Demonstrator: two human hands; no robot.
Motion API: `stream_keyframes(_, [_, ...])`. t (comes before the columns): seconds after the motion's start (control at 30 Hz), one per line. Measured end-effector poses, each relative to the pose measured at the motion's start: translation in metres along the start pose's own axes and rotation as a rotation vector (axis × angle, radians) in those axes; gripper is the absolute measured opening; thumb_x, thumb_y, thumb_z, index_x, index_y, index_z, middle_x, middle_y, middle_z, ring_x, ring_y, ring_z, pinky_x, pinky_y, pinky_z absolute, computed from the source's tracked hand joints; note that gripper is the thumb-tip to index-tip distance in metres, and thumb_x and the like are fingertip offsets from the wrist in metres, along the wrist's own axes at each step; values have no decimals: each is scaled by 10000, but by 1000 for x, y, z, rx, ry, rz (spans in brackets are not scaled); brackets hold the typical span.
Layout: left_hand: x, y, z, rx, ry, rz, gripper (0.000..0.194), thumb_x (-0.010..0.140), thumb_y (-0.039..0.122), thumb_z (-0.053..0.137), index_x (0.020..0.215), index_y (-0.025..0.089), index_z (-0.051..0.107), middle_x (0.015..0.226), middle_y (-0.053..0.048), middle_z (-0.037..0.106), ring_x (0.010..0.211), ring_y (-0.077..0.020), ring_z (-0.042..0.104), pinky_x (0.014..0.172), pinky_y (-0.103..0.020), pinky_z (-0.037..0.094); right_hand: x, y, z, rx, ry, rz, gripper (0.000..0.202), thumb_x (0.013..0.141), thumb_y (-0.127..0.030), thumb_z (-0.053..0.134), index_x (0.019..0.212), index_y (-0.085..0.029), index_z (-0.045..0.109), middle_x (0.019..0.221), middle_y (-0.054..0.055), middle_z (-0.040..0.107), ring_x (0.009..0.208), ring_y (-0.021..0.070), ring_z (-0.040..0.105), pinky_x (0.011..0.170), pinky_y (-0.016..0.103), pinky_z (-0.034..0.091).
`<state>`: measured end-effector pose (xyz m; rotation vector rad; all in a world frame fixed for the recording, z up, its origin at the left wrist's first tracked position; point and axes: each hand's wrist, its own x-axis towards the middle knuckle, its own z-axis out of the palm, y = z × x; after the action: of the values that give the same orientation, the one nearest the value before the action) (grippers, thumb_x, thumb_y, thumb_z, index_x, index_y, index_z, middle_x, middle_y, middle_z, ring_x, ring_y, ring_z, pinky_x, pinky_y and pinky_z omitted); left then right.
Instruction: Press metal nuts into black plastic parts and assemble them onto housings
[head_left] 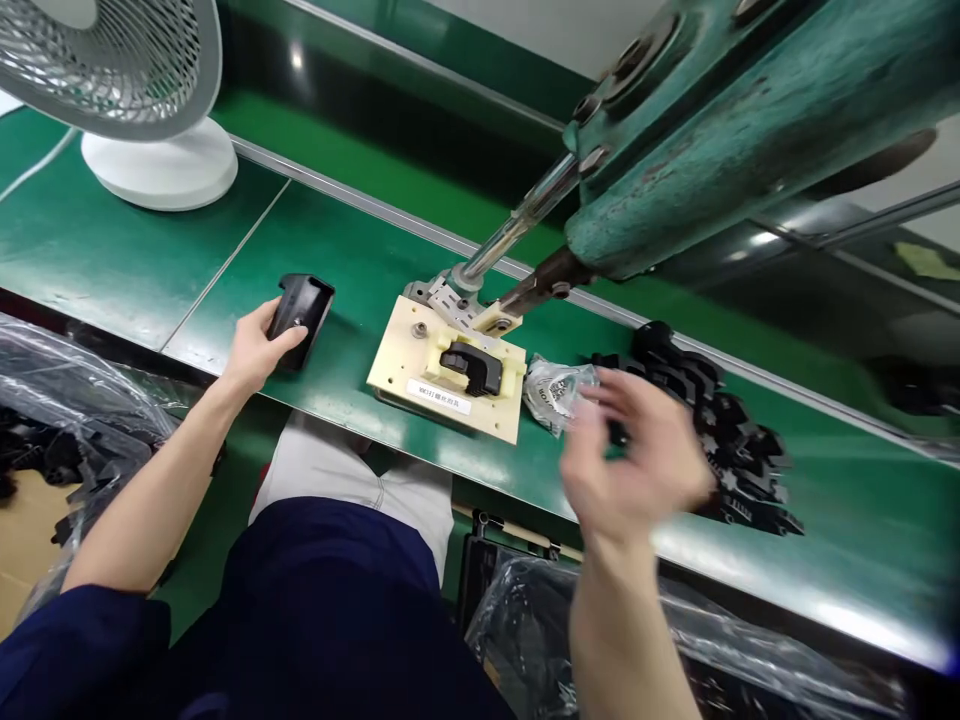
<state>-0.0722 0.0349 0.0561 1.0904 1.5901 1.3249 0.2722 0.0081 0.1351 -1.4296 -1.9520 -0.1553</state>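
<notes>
At the left of the bench, my left hand (pixel 259 345) grips a black plastic housing (pixel 304 310), thumb across its face. Off to the right, my right hand (pixel 637 455) is blurred by motion, beside a clear plastic bag (pixel 556 392) with dark printing. Whether its fingers hold anything, I cannot make out. Between the hands sits a cream-coloured fixture block (pixel 397 355) with a white label. A black curved plastic part (pixel 480 368) lies in its recess. Past the right hand is a heap of black plastic parts (pixel 727 430).
A green metal press arm (pixel 750 150) reaches down over the fixture from the upper right. A white fan (pixel 161 165) stands at the back left of the green bench (pixel 352 250). Plastic-lined containers are below the front edge, with clear plastic film (pixel 82 370) at the left.
</notes>
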Motion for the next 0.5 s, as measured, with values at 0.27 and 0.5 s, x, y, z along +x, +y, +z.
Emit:
stream_keyframes(0.27, [-78,1,-2,-766,-274,-423,611,737,595,651,1069,82,660,1077,-187,690,769,-219,661,589,-293,533,42,17,71,-196,-518,-176,330,811,-347,510,974,-113,677,932,177,675,838,321,622,737,460,506])
stream_keyframes(0.5, [-124,-14,20,-1034,-391,-612,714,596,615,782,1082,104,669,892,-121,687,717,-170,599,583,-256,467,75,23,60,-42,-517,-150,151,753,-314,604,724,-177,660,811,132,662,754,306,608,623,412,455])
